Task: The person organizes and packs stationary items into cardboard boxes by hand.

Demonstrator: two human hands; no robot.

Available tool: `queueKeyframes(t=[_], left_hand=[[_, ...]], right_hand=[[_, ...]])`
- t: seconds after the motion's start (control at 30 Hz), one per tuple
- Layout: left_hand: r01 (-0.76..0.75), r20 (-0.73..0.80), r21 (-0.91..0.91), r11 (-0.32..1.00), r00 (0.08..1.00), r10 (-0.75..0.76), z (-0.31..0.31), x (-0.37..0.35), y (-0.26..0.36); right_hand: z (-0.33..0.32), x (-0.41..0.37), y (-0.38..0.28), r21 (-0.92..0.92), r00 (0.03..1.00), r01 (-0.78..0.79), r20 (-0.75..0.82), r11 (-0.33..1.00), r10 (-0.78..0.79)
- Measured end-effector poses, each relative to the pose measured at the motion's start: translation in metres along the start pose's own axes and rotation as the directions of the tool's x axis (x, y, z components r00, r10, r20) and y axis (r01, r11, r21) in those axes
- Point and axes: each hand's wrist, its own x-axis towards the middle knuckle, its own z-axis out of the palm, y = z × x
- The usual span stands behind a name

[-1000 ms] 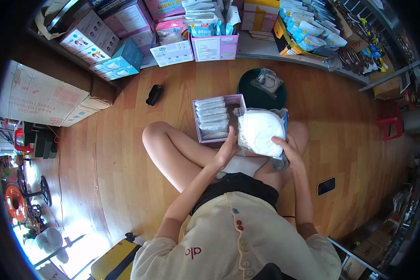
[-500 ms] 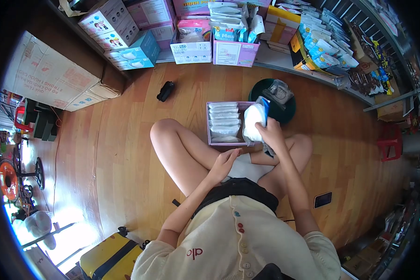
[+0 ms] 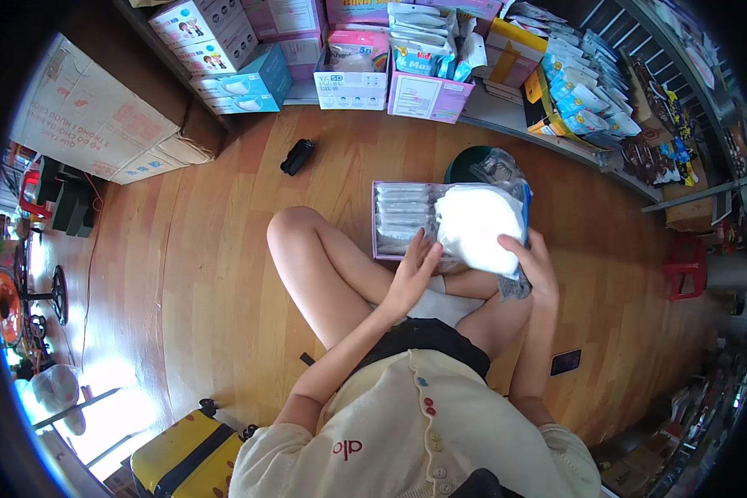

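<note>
My right hand (image 3: 534,264) grips a white plastic pack of face masks (image 3: 480,224) at its right edge, thumb on the front. The pack has a blue edge and faces up, overlapping the right part of a shallow lilac-rimmed box (image 3: 374,222). A row of flat, clear-wrapped white packets (image 3: 402,212) fills the box's left side. My left hand (image 3: 415,274) is open, fingers stretched towards the pack's lower left corner. Crumpled grey plastic (image 3: 515,288) shows beneath the pack, near my right wrist.
Behind the box stands a dark green round bin (image 3: 465,163) with clear plastic wrapping (image 3: 500,166) on it. A black object (image 3: 297,156) and a phone (image 3: 566,362) lie on the wooden floor. Shelves with mask boxes (image 3: 427,95) run along the back; a large carton (image 3: 100,116) stands left.
The pack has turned from edge-on to face-up, and my right hand has moved right and down with it. My left hand has risen towards it, fingers spreading.
</note>
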Motion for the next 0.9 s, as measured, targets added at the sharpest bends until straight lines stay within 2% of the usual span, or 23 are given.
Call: queueKeyframes(t=[0.03, 0.07, 0.1, 0.17, 0.2, 0.23, 0.3, 0.33, 0.37, 0.4, 0.43, 0.47, 0.5, 0.57, 0.6, 0.63, 0.67, 0.7, 0.73, 0.77, 0.8, 0.83, 0.9], left_hand=[[0.273, 0.129, -0.265, 0.925, 0.960, -0.247, -0.005, 0.006, 0.014], [0.532, 0.313, -0.459, 0.711, 0.846, -0.431, -0.009, 0.008, 0.025], [0.537, 0.320, -0.454, 0.711, 0.843, -0.433, -0.013, 0.007, 0.030], [0.531, 0.437, -0.472, 0.704, 0.834, -0.336, -0.018, 0.003, 0.038], [0.420, 0.325, -0.389, 0.820, 0.895, -0.305, -0.018, -0.003, 0.041], [0.424, 0.326, -0.381, 0.822, 0.893, -0.310, -0.020, -0.006, 0.045], [0.076, 0.126, -0.142, 0.987, 0.990, -0.058, -0.022, -0.009, 0.055], [0.013, 0.071, -0.106, 0.994, 0.997, -0.006, -0.022, -0.008, 0.064], [0.015, 0.074, -0.097, 0.995, 0.997, -0.007, -0.024, -0.009, 0.072], [-0.120, 0.109, 0.145, 0.982, 0.988, 0.105, -0.028, -0.010, 0.078], [-0.256, 0.172, 0.369, 0.893, 0.963, 0.205, -0.032, -0.009, 0.082], [-0.432, 0.293, 0.423, 0.796, 0.897, 0.331, -0.035, -0.006, 0.084], [-0.433, 0.301, 0.428, 0.793, 0.896, 0.326, -0.035, -0.005, 0.087], [-0.628, 0.575, 0.541, 0.560, 0.762, 0.298, -0.033, -0.006, 0.095], [-0.649, 0.597, 0.577, 0.496, 0.749, 0.286, -0.031, -0.008, 0.090], [-0.652, 0.609, 0.573, 0.496, 0.744, 0.274, -0.028, -0.011, 0.093], [-0.723, 0.655, 0.569, 0.393, 0.687, 0.315, -0.024, -0.014, 0.098], [-0.783, 0.702, 0.553, 0.285, 0.622, 0.347, -0.021, -0.017, 0.100], [-0.793, 0.725, 0.561, 0.236, 0.608, 0.324, -0.021, -0.024, 0.098], [-0.798, 0.737, 0.550, 0.246, 0.602, 0.307, -0.023, -0.030, 0.094], [-0.831, 0.772, 0.513, 0.218, 0.557, 0.306, -0.026, -0.036, 0.088], [-0.857, 0.801, 0.478, 0.193, 0.516, 0.305, -0.030, -0.042, 0.081], [-0.858, 0.812, 0.483, 0.177, 0.514, 0.277, -0.039, -0.052, 0.066]], right_hand=[[-0.007, -0.007, 0.004, 0.107, 0.999, -0.030, 0.021, 0.994, 0.028], [-0.013, -0.013, 0.010, 0.205, 0.995, -0.061, 0.086, 0.977, 0.044], [-0.013, -0.018, 0.024, 0.208, 0.996, -0.061, 0.078, 0.976, 0.046], [-0.011, -0.028, 0.056, 0.426, 0.999, -0.023, 0.049, 0.904, 0.002], [-0.006, -0.033, 0.062, 0.490, 0.998, -0.034, 0.070, 0.871, -0.001], [-0.002, -0.037, 0.075, 0.497, 0.998, -0.034, 0.067, 0.867, 0.000], [0.011, -0.042, 0.091, 0.500, 0.995, -0.078, 0.097, 0.863, 0.033], [0.012, -0.044, 0.089, 0.317, 0.982, -0.114, 0.180, 0.942, 0.058], [0.010, -0.041, 0.087, 0.326, 0.982, -0.113, 0.179, 0.938, 0.056], [0.006, -0.037, 0.084, 0.069, 0.912, -0.109, 0.403, 0.992, 0.072], [0.003, -0.035, 0.085, -0.184, 0.793, -0.037, 0.592, 0.982, 0.141], [-0.001, -0.032, 0.101, -0.127, 0.782, 0.013, 0.619, 0.992, 0.069], [-0.010, -0.035, 0.101, -0.116, 0.784, 0.011, 0.617, 0.993, 0.064], [-0.027, -0.043, 0.083, -0.473, 0.895, 0.092, 0.425, 0.876, 0.136], [-0.030, -0.049, 0.056, -0.426, 0.935, 0.088, 0.346, 0.901, 0.072], [-0.030, -0.054, 0.032, -0.416, 0.939, 0.077, 0.337, 0.906, 0.075], [-0.028, -0.059, 0.010, -0.334, 0.941, 0.254, 0.300, 0.908, -0.153], [-0.025, -0.062, -0.004, -0.264, 0.898, 0.428, 0.238, 0.865, -0.371], [-0.020, -0.064, -0.014, -0.259, 0.907, 0.410, 0.217, 0.875, -0.361], [-0.015, -0.066, -0.022, -0.239, 0.855, 0.505, 0.268, 0.830, -0.443], [-0.010, -0.069, -0.023, -0.213, 0.793, 0.593, 0.320, 0.777, -0.518], [-0.005, -0.074, -0.017, -0.211, 0.806, 0.575, 0.315, 0.791, -0.502], [0.005, -0.079, -0.001, -0.318, 0.821, 0.489, 0.482, 0.812, -0.306]])
